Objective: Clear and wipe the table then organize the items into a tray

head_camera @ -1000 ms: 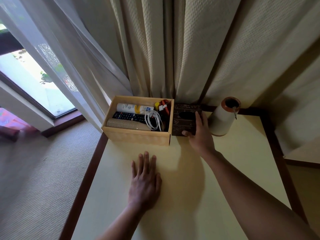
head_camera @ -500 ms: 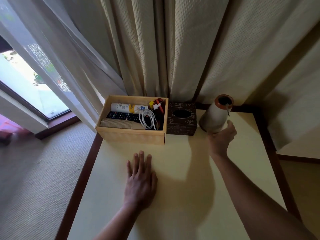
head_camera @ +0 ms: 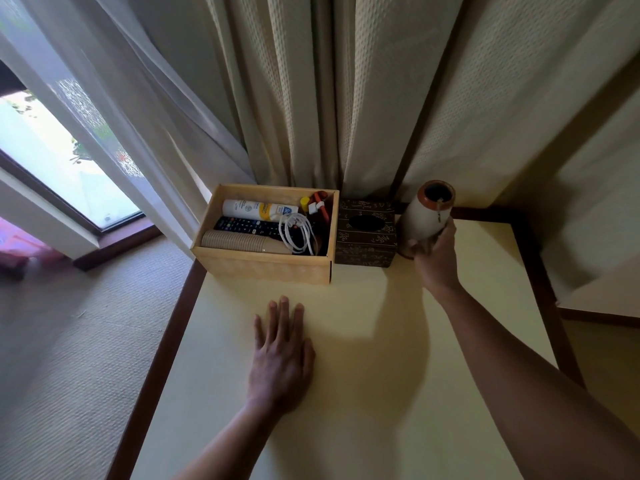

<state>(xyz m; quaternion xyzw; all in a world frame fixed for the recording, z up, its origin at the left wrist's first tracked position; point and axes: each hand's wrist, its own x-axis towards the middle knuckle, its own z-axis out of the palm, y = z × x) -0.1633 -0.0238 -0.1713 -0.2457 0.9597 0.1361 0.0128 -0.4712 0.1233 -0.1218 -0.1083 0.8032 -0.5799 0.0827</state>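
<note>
A wooden tray box (head_camera: 263,268) stands at the table's back left corner. It holds a white tube (head_camera: 256,210), a black remote (head_camera: 249,226), a stack of brown paper cups (head_camera: 239,241), a white cable (head_camera: 298,230) and small red and yellow items (head_camera: 317,202). Right of it sits a dark patterned tissue box (head_camera: 366,237). A white vase with a brown rim (head_camera: 427,213) stands further right, and my right hand (head_camera: 434,254) grips its lower part. Flat on the cream table top (head_camera: 363,358) lies my left hand (head_camera: 282,355), fingers straight.
Cream curtains (head_camera: 363,98) hang right behind the tray and boxes. The table has a dark brown border (head_camera: 162,341); beige carpet (head_camera: 69,341) lies to the left, with a window (head_camera: 52,161) beyond it.
My right hand left the tissue box, moved right and closed round the vase's lower part. The left hand stayed flat on the table.
</note>
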